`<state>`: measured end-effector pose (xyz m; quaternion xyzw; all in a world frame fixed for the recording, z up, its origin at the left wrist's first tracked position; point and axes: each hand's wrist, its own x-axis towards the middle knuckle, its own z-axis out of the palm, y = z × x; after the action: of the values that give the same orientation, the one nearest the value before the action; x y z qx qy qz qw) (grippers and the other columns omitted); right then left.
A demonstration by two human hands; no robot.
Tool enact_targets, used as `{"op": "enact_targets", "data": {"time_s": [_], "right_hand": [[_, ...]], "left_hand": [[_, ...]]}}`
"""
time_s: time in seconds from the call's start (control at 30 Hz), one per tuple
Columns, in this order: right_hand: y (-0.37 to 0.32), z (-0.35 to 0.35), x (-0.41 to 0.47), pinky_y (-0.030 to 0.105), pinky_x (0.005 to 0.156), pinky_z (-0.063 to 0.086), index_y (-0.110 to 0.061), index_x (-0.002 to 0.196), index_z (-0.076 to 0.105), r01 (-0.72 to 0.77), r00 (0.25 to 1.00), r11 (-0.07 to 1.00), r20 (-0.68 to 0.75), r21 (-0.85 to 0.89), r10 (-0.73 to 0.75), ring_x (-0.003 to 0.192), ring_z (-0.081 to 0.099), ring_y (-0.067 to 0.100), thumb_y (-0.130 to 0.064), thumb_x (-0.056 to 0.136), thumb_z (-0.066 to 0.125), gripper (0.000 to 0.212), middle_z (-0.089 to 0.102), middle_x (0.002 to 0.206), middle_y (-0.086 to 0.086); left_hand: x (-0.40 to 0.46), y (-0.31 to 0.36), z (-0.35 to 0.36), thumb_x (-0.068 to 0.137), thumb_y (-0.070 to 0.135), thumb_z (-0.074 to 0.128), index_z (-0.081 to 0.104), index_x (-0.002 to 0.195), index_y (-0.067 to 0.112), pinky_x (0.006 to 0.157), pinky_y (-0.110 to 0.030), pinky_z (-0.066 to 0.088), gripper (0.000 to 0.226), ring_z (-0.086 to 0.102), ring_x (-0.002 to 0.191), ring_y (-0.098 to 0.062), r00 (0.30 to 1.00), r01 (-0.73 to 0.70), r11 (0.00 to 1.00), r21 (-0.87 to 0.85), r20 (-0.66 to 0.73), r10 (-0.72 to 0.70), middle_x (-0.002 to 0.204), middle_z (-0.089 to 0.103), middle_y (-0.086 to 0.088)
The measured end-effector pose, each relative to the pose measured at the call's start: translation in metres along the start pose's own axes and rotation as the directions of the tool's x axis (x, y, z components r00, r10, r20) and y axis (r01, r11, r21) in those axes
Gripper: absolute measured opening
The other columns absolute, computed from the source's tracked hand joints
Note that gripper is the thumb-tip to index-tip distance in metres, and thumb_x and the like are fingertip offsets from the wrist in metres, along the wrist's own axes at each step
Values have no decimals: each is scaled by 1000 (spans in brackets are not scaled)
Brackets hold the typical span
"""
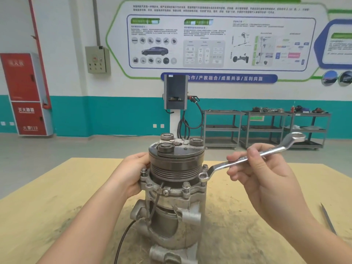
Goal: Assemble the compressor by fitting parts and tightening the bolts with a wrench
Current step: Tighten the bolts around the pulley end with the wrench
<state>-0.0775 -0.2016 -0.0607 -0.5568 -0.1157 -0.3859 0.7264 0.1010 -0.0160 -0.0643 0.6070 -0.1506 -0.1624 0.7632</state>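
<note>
Compressor (171, 189), grey cast-aluminium body with a dark grooved pulley on top, stands upright on the tan plywood tabletop (57, 197), centre of view. Left hand (131, 174) wraps its fingers round the flange and pulley side, steadying it. Right hand (255, 168) pinches the shaft of a polished steel double ring wrench (247, 159); lower ring sits at the right-side flange bolt (204, 166), can't tell if fully seated over the head. Other flange bolts look in place. Step in hand, as I read it: bolt tightening. Next move needs the ring dropped square onto the hex, then a swing with the left hand bracing against rotation. Slim metal tool (327, 218) lies at far right, idle.
</note>
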Motion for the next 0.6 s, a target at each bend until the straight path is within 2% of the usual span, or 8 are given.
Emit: {"op": "enact_targets", "data": {"time_s": [0.1,0.17,0.27,0.4,0.47,0.53,0.6], "right_hand": [[5,4,-9,27,60,55,-12,90,48,165,986,982,11,-94,-165,61,66,26,-24,85,54,14,70,82,17],[5,5,-11,27,60,55,-14,89,49,191,982,976,12,-101,-190,61,67,27,-27,83,56,16,70,82,16],[5,3,-12,25,58,54,-11,89,48,150,988,988,-17,-33,-151,58,64,25,-18,86,51,8,69,77,15],[8,1,-11,25,56,53,-10,88,48,59,997,996,-59,63,-56,55,62,23,-15,85,49,6,68,73,14],[10,2,-14,25,56,53,-10,88,48,65,996,994,-64,88,-59,56,62,22,-15,85,49,6,68,74,14],[12,3,-18,26,59,54,-12,89,48,158,987,986,-49,45,-156,58,64,23,-20,89,51,8,70,78,14],[14,5,-22,28,62,55,-17,91,51,338,941,937,15,-88,-338,62,67,26,-31,94,58,16,71,83,13]], "left_hand": [[0,1,2,94,6,56,69,83,-1,72,-45,56,18,70,65,-29,1000,-16,999,41,-20,17,77,72,-19],[-2,2,1,94,7,57,71,76,0,63,-40,59,24,71,64,-28,1000,-19,999,43,-11,19,76,72,-18],[-4,3,0,94,8,59,73,64,4,54,-33,57,33,71,62,-25,1000,-26,998,51,11,25,75,73,-17],[-4,3,0,94,7,59,75,67,5,68,-41,56,31,70,66,-26,998,-67,995,75,2,67,79,73,-17],[-4,3,-1,94,5,58,76,67,8,68,-41,56,32,71,67,-25,996,-92,992,82,6,92,80,74,-17],[-4,3,-1,94,5,58,77,67,9,61,-36,58,33,71,66,-23,993,-114,989,92,23,112,80,74,-16],[-5,3,-2,93,4,58,77,66,8,56,-32,58,33,71,64,-22,992,-123,988,94,31,121,80,74,-16]]}}
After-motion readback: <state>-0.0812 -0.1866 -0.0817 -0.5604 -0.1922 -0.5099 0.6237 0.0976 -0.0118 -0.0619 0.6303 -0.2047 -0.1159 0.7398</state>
